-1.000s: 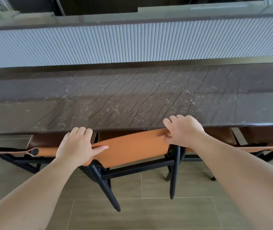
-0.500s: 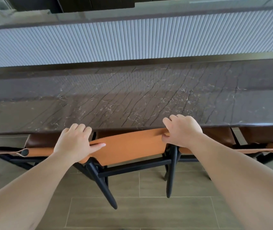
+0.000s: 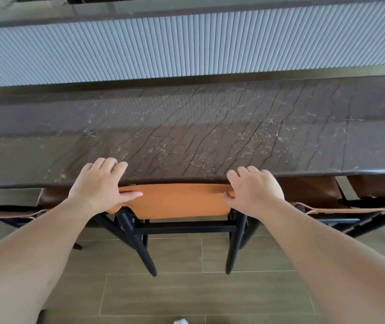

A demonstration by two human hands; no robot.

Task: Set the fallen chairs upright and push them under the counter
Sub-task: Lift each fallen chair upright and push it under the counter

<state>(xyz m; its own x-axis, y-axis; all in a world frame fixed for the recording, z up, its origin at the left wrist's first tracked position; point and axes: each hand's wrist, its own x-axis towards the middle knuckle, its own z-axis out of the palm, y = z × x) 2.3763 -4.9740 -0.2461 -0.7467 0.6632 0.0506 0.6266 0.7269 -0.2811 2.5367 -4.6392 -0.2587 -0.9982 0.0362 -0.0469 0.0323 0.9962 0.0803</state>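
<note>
Both hands grip the orange backrest (image 3: 182, 199) of the middle chair (image 3: 186, 226), which stands upright on the wood-look tile floor (image 3: 186, 293) with its seat tucked beneath the dark marble counter (image 3: 186, 136). The left hand (image 3: 98, 185) wraps the backrest's left top corner, fingers curled over the far side and the thumb lying flat along the front face, pointing inward. The right hand (image 3: 254, 192) holds the right top corner the same way, fingers hooked over the top edge and thumb pressed on the orange front. The backrest's top edge sits right at the counter's near edge, possibly touching it, though the shadow there makes that hard to judge. The chair's black legs splay back toward the camera, joined by a black crossbar under the backrest. To the left, another chair (image 3: 11, 212) with a brown seat stands partly under the counter, and to the right a third chair (image 3: 350, 209) does likewise, both cut off by the frame. Beyond the counter top rises a pale ribbed panel (image 3: 186, 45). A white shoe tip (image 3: 181, 321) shows at the bottom edge.
</note>
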